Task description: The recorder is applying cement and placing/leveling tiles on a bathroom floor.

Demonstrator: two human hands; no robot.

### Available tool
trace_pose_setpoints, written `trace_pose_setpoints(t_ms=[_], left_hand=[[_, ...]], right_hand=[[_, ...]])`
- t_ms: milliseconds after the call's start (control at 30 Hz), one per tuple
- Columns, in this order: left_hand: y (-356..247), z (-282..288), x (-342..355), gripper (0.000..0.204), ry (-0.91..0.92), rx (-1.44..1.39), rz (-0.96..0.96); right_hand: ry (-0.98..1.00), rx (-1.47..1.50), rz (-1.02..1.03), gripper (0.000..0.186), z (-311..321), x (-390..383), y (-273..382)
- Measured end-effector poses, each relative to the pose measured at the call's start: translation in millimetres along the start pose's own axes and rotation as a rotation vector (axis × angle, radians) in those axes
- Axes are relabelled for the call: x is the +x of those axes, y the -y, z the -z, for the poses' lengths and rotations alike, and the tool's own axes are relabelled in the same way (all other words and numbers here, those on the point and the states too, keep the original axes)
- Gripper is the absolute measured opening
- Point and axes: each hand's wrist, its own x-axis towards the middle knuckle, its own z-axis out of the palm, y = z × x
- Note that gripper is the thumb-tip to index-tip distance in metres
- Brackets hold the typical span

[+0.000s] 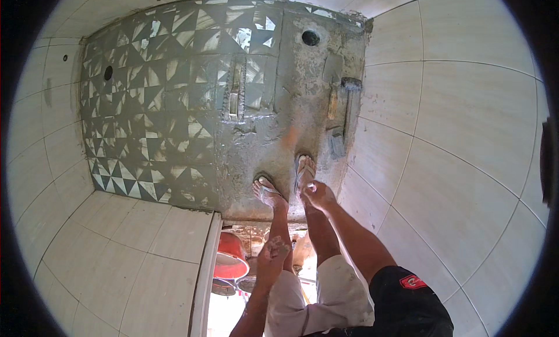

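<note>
My left hand (275, 248), coated with grey mortar, hangs beside my left leg with curled fingers; what it holds, if anything, is unclear. My right hand (315, 192) is closed above my right foot (304, 163), a small pale spot at its fingertips. I stand in flip-flops on rough cement (250, 156). A notched trowel (233, 104) lies at the edge of patterned tiles (151, 104) smeared with grey mortar. A mallet (351, 84) and a wooden-handled tool (332, 103) lie along the right wall, beside a small grey piece (336, 143).
White tiled walls (460, 139) enclose the floor. A round drain hole (310, 38) is at the back right, another hole (108, 73) on the left. Behind my legs is a doorway, with a red bucket (230, 261) and other containers beyond its frame (207, 267).
</note>
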Motion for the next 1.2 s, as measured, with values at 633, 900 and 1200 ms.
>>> trace_pose_setpoints(t_ms=[633,900,1200], left_hand=[[-20.0,-135.8,77.7,0.04,0.211,-0.533,0.322],[-15.5,-124.9,98.8,0.036,0.149,-0.564,0.296],[-75.2,-78.8,92.2,0.039,0.3,-0.602,0.17]], right_hand=[[-0.521,0.096,-0.077,0.051,105.7,307.8,-20.4],[-0.348,0.1,0.036,0.056,5.6,168.3,-45.0],[-0.516,-0.233,0.421,0.031,51.0,235.2,5.9]])
